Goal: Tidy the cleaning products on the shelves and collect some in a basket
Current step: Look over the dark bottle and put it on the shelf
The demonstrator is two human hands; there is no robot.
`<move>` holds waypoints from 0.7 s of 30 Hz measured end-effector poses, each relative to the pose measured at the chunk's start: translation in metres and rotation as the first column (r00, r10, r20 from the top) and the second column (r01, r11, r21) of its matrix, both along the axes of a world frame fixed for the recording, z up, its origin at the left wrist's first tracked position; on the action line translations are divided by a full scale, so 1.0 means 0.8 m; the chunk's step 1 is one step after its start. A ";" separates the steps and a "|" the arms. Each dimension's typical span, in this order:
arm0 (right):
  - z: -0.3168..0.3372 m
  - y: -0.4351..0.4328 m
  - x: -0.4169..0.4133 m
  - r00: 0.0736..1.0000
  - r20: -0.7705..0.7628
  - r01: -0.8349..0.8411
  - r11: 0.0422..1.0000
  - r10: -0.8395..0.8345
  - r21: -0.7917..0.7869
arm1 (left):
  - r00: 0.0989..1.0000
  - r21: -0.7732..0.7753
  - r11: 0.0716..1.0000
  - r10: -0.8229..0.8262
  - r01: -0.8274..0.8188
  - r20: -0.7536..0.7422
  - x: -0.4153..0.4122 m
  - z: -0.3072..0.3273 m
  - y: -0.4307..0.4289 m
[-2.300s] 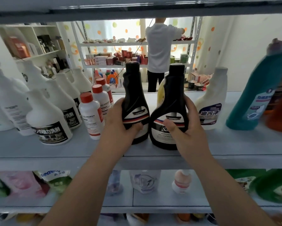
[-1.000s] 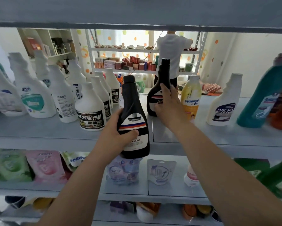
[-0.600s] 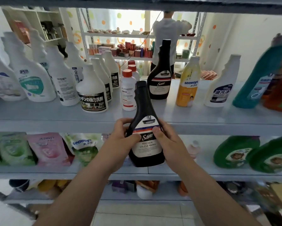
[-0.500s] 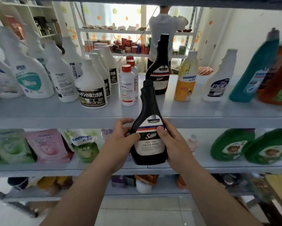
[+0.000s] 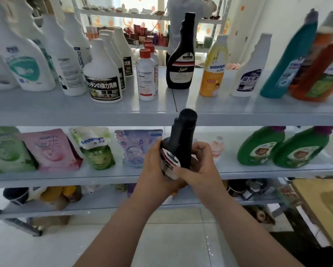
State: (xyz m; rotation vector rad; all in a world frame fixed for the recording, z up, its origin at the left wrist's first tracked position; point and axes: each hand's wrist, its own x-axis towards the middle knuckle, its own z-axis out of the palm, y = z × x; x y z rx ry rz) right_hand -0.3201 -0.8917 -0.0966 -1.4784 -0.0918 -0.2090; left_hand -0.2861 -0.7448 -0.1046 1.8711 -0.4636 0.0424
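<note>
A person's two bare hands hold a black plastic bottle with a long neck and black cap (image 5: 182, 145) in mid-air, in front of a grey metal shelving unit. The bottle is off the shelves, tilted so its cap leans toward the camera. It hangs below the front edge of the upper shelf (image 5: 65, 114) and level with the middle shelf (image 5: 65, 177). The left hand (image 5: 155, 170) wraps its fingers round the bottle's lower body from the left. The right hand (image 5: 199, 171) curls round it from the right, with the thumb lying over the striped label. Both hands grip the bottle.

On the upper shelf, near the middle, a matching black bottle with a white label (image 5: 179, 74) stands upright. A white bottle with a red cap (image 5: 146, 78) stands just to its left and a yellow squeeze bottle (image 5: 212, 74) just to its right. White spray bottles without triggers (image 5: 103, 78) stand in rows toward the left end. On the middle shelf, soft refill pouches, one of them pink (image 5: 52, 151), stand along the left half, and two green bottles (image 5: 260, 149) stand at the right end.

The upper shelf looks largely ordered, so the tidying seems well under way. The held bottle appears chosen for collecting. No basket is plainly visible; a pale wooden object (image 5: 323, 207) at the lower right edge cannot be identified. Placing this bottle in the basket remains to be done.
</note>
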 end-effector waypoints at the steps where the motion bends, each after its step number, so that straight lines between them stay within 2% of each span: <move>1: -0.001 -0.004 -0.004 1.000 -0.007 -0.026 0.999 0.026 -0.026 | 1.000 0.007 1.000 0.015 -0.015 0.013 -0.004 -0.002 -0.002; 5: 0.001 -0.031 -0.008 0.996 -0.042 -0.084 0.992 0.081 -0.095 | 0.998 -0.067 0.997 0.020 -0.024 -0.055 -0.012 -0.014 -0.009; 8: 0.003 -0.060 -0.004 0.995 -0.079 -0.076 0.992 0.069 -0.102 | 0.968 -0.275 0.961 -0.059 -0.010 -0.243 -0.021 -0.018 -0.024; 10: 0.002 -0.082 -0.008 0.985 -0.138 -0.116 0.992 0.107 -0.056 | 0.927 -0.359 0.931 -0.082 -0.059 -0.367 -0.028 -0.021 -0.046; 13: -0.003 -0.119 -0.018 0.981 -0.161 -0.111 0.994 0.110 0.006 | 0.886 -0.427 0.895 -0.089 -0.128 -0.454 -0.040 -0.022 -0.087; 16: -0.009 -0.153 -0.025 0.981 -0.188 -0.042 0.996 0.057 0.084 | 0.847 -0.428 0.860 0.011 -0.279 -0.531 -0.055 -0.016 -0.127; 19: -0.008 -0.178 -0.026 0.963 -0.251 -0.042 0.977 0.094 0.208 | 0.725 -0.427 0.791 0.030 -0.439 -0.689 -0.071 -0.006 -0.161; 21: -0.009 -0.182 -0.026 0.923 -0.353 -0.052 0.957 0.155 0.286 | 0.611 -0.454 0.757 -0.092 -0.470 -0.786 -0.085 0.002 -0.180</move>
